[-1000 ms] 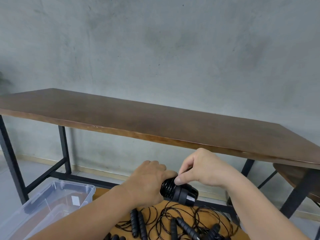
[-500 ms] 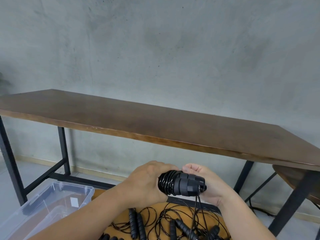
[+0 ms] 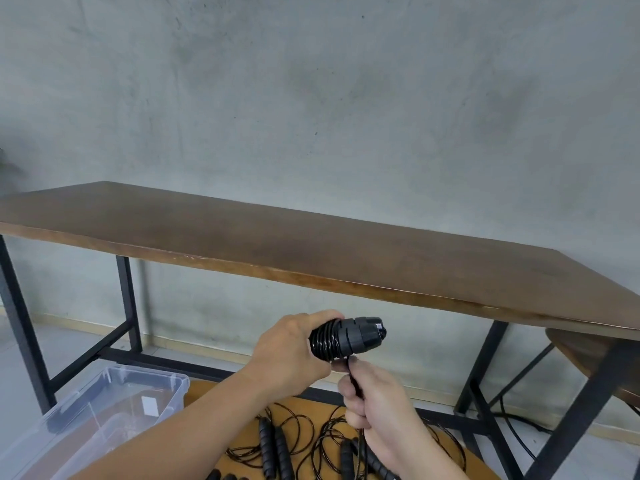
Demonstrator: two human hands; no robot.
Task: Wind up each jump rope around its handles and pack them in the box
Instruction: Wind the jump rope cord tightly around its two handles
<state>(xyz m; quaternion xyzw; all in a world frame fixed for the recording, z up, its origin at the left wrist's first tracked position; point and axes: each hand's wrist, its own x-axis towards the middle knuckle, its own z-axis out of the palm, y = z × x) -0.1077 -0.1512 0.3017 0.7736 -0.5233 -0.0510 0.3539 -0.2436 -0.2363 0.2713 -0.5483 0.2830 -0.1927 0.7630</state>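
Note:
My left hand (image 3: 289,355) grips a pair of black jump rope handles (image 3: 346,339) held level, with black cord wound round them in several turns. Just below them my right hand (image 3: 375,400) is curled round the loose black cord (image 3: 354,379), which runs down through the fist. Below both hands, several more black jump ropes (image 3: 277,445) lie tangled on a small round wooden table (image 3: 207,393). A clear plastic box (image 3: 114,400) stands at the lower left; I cannot tell what it holds.
A long dark wooden table (image 3: 311,251) on black metal legs runs across the view in front of a grey concrete wall. A second round wooden tabletop (image 3: 588,348) juts in at the right edge. A black cable lies on the floor at the right.
My right hand has come off the top of the handles, passed under them, and now holds the cord below. The handles have tilted level and risen slightly.

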